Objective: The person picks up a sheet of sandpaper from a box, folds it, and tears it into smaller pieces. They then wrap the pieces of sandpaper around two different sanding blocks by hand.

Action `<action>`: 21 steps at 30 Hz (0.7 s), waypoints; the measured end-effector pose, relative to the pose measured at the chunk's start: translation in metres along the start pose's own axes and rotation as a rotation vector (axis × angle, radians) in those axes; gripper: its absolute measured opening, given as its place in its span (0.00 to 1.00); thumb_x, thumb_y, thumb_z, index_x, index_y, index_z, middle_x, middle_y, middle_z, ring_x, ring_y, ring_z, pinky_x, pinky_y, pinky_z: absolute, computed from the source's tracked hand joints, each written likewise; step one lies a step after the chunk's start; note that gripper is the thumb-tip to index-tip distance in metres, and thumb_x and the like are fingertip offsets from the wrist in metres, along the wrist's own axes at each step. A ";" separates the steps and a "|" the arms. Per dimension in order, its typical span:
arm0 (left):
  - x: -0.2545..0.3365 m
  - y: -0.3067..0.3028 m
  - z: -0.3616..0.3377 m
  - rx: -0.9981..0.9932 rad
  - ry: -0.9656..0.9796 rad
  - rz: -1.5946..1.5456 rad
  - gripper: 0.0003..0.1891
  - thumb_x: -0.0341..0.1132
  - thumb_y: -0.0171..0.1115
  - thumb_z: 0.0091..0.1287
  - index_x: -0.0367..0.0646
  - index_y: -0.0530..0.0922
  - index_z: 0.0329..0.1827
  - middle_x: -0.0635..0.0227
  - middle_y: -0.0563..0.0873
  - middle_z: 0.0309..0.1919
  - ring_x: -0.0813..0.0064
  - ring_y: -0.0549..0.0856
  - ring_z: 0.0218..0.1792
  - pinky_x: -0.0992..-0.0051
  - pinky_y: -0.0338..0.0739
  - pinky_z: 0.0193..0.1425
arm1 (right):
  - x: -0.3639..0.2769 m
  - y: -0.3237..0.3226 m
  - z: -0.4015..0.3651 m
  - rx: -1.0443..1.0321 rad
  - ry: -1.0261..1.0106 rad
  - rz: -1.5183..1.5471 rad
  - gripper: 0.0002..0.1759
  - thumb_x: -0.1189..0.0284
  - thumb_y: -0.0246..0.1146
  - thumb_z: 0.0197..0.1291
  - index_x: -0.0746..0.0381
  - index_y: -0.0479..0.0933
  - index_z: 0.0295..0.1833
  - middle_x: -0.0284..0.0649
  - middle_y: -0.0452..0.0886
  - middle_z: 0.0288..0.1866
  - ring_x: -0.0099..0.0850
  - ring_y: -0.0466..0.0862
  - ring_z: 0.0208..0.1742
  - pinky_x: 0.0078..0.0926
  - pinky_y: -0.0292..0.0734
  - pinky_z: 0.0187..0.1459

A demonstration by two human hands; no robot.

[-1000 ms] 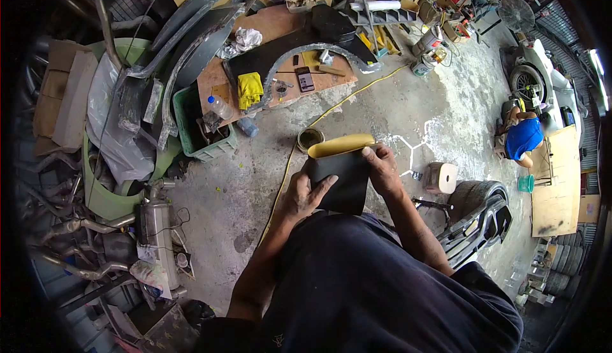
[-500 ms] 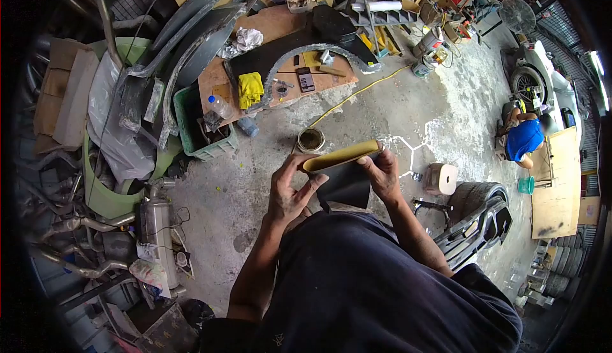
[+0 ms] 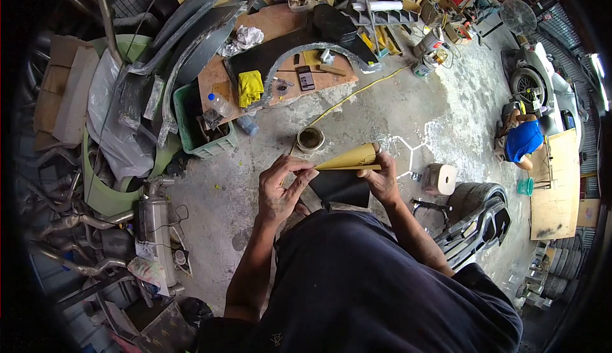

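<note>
Between my two hands a yellow sheet of sandpaper (image 3: 349, 158) is bent over on itself, narrow at the left and gaping at the right. My left hand (image 3: 280, 187) pinches its left end between thumb and fingers. At the other end my right hand (image 3: 384, 177) grips the edges, thumb on the near side and fingers behind. Just below the sheet a flat black piece (image 3: 341, 188) shows in front of my dark shirt. An open round tub (image 3: 310, 139) with a brownish inside stands on the floor beyond my hands.
Ahead, a low wooden board (image 3: 335, 88) carries a dark curved fender panel (image 3: 274, 59), a yellow cloth (image 3: 250, 89) and a phone (image 3: 306, 79). A green crate (image 3: 207, 149) and metal exhaust parts (image 3: 153, 219) lie left. Tyres (image 3: 478, 193) stand right; a person in blue (image 3: 524, 140) sits farther off.
The sheet has gone from a wide open loop to a flatter fold, pressed together at the left. My left hand has shifted slightly left.
</note>
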State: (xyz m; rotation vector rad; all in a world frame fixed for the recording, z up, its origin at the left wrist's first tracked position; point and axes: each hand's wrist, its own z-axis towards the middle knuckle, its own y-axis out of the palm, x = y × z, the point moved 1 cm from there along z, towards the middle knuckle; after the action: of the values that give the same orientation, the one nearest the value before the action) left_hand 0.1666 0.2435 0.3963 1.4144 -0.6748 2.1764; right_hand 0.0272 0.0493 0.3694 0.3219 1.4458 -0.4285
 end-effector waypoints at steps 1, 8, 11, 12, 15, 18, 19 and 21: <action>0.002 0.000 0.000 -0.001 -0.003 -0.007 0.07 0.28 0.70 0.62 0.37 0.83 0.40 0.65 0.87 0.35 0.71 0.85 0.36 0.74 0.78 0.42 | 0.002 0.001 -0.001 0.018 0.014 0.043 0.16 0.70 0.71 0.60 0.65 0.79 0.50 0.31 0.83 0.39 0.19 0.79 0.43 0.20 0.73 0.46; 0.000 0.003 -0.001 0.011 0.023 0.026 0.06 0.26 0.71 0.61 0.38 0.82 0.39 0.64 0.87 0.35 0.68 0.85 0.36 0.72 0.79 0.42 | 0.008 -0.005 -0.002 0.049 0.064 -0.004 0.15 0.63 0.68 0.64 0.66 0.82 0.44 0.31 0.83 0.39 0.21 0.78 0.44 0.22 0.71 0.50; -0.002 0.003 -0.002 0.007 0.043 0.025 0.06 0.25 0.71 0.61 0.38 0.82 0.39 0.65 0.87 0.35 0.68 0.85 0.36 0.72 0.79 0.42 | -0.005 0.000 0.004 -0.004 0.031 0.038 0.15 0.65 0.66 0.66 0.67 0.83 0.47 0.33 0.85 0.43 0.21 0.79 0.44 0.22 0.72 0.50; -0.001 0.003 -0.002 0.006 0.042 0.024 0.06 0.25 0.71 0.61 0.38 0.82 0.39 0.65 0.87 0.35 0.68 0.85 0.36 0.72 0.79 0.42 | -0.013 0.004 0.005 0.040 0.122 0.086 0.14 0.66 0.67 0.64 0.66 0.84 0.48 0.33 0.86 0.44 0.20 0.80 0.44 0.21 0.73 0.50; -0.001 0.005 -0.001 0.016 0.051 0.046 0.06 0.25 0.71 0.61 0.38 0.82 0.39 0.65 0.87 0.34 0.67 0.85 0.36 0.72 0.79 0.42 | -0.009 0.003 0.005 0.066 0.220 0.205 0.14 0.68 0.68 0.63 0.65 0.85 0.51 0.35 0.87 0.46 0.20 0.81 0.45 0.20 0.74 0.50; -0.004 0.006 -0.001 0.013 0.077 0.037 0.05 0.24 0.70 0.61 0.38 0.82 0.37 0.65 0.87 0.34 0.67 0.85 0.35 0.72 0.79 0.41 | -0.003 -0.007 0.000 0.038 0.277 0.248 0.14 0.68 0.68 0.64 0.65 0.85 0.51 0.35 0.88 0.45 0.20 0.82 0.44 0.20 0.75 0.50; -0.009 0.005 -0.002 -0.008 0.045 0.019 0.09 0.28 0.72 0.60 0.39 0.82 0.41 0.65 0.87 0.37 0.69 0.85 0.37 0.72 0.78 0.43 | -0.002 -0.010 -0.001 0.026 0.328 0.218 0.13 0.69 0.68 0.64 0.65 0.85 0.49 0.35 0.88 0.43 0.20 0.82 0.44 0.20 0.75 0.50; -0.014 0.007 -0.001 -0.032 0.012 0.000 0.13 0.31 0.73 0.60 0.39 0.82 0.45 0.65 0.87 0.40 0.70 0.85 0.39 0.72 0.78 0.45 | -0.005 -0.008 -0.001 0.087 0.301 0.222 0.13 0.69 0.68 0.64 0.65 0.86 0.48 0.35 0.88 0.42 0.20 0.82 0.42 0.19 0.76 0.49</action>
State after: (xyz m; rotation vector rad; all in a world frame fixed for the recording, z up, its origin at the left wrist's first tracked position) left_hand 0.1660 0.2370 0.3822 1.3835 -0.7025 2.1632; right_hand 0.0225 0.0430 0.3744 0.6320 1.6645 -0.2698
